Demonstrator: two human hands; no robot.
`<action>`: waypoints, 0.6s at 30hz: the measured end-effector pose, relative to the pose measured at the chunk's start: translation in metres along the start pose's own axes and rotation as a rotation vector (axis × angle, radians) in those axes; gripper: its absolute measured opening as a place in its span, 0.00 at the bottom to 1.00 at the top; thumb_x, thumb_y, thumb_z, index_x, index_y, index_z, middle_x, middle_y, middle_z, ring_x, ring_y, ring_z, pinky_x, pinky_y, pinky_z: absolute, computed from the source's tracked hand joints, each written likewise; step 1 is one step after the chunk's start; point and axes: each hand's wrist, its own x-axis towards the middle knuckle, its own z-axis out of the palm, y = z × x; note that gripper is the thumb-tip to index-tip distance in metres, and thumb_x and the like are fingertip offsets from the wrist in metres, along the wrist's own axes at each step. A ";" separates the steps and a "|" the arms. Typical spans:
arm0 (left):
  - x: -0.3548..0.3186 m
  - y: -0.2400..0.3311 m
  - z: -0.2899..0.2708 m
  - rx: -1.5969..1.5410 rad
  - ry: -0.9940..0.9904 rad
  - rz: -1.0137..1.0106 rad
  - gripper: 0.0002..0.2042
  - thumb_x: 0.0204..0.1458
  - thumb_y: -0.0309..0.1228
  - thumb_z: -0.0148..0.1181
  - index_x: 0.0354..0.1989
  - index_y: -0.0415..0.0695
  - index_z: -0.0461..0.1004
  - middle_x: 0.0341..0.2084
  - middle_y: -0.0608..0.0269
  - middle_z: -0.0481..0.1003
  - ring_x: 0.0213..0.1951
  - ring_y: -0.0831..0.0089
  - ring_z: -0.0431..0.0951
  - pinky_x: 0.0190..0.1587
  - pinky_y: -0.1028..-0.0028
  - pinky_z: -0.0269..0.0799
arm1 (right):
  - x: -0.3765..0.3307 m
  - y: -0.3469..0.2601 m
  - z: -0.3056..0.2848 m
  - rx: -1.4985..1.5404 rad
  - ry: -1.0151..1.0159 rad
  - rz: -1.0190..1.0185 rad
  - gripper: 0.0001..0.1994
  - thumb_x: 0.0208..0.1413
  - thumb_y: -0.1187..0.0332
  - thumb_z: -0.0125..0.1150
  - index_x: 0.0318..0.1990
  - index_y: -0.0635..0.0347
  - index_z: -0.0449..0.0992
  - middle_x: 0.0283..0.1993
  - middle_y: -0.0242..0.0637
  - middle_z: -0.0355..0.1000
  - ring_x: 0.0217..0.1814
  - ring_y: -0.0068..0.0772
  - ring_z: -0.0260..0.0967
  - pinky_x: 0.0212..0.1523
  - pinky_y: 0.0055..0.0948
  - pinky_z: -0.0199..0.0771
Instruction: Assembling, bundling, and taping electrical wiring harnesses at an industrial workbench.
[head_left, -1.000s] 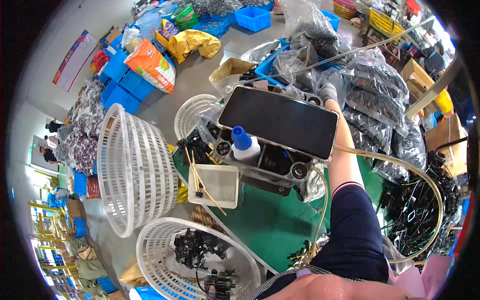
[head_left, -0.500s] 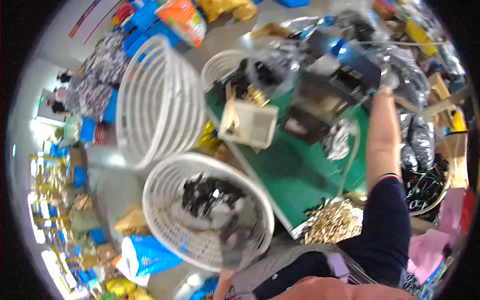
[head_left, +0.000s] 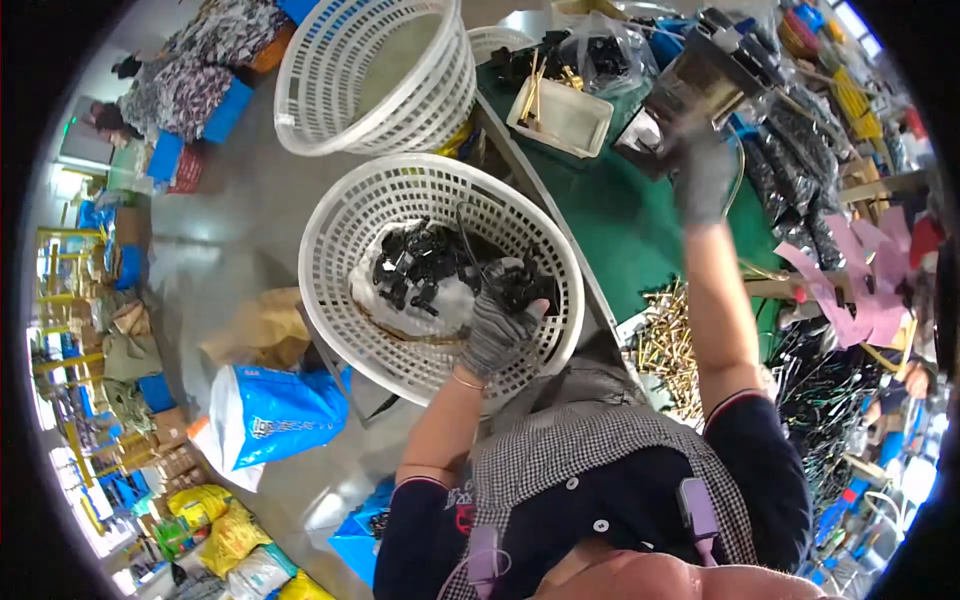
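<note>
My left hand [head_left: 497,328], in a grey knit glove, is inside the near white plastic basket [head_left: 325,215], closed round a clump of small black parts [head_left: 522,285]. More black parts [head_left: 415,258] lie on whitish material in the basket, left of that hand. My right hand [head_left: 703,185], gloved too, is over the green tabletop [head_left: 572,200] beside a dark box-shaped machine [head_left: 705,80]. Motion smears its fingers, so whether it grips anything is hidden. A silvery-white piece [head_left: 642,132] shows at the machine's near side.
A second white basket [head_left: 370,60] stands beyond the first. On the table are a beige tray [head_left: 562,118] with thin sticks and a heap of brass-coloured pieces [head_left: 665,350]. Black bags [head_left: 800,170] and pink sheets [head_left: 870,280] crowd the right; a blue bag [head_left: 275,410] sits left.
My right hand has drawn back from the machine's far side to its near side. My left hand has moved farther into the basket and shows black parts in its grasp. The view has shifted.
</note>
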 end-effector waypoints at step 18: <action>-0.024 0.042 0.011 0.151 -0.221 0.073 0.23 0.40 0.27 0.64 0.46 0.40 0.62 0.38 0.62 0.71 0.40 0.75 0.70 0.45 0.75 0.67 | -0.115 -0.129 -0.048 -0.052 -1.002 -0.595 0.14 0.39 0.74 0.58 0.37 0.62 0.75 0.39 0.42 0.71 0.36 0.43 0.69 0.37 0.39 0.71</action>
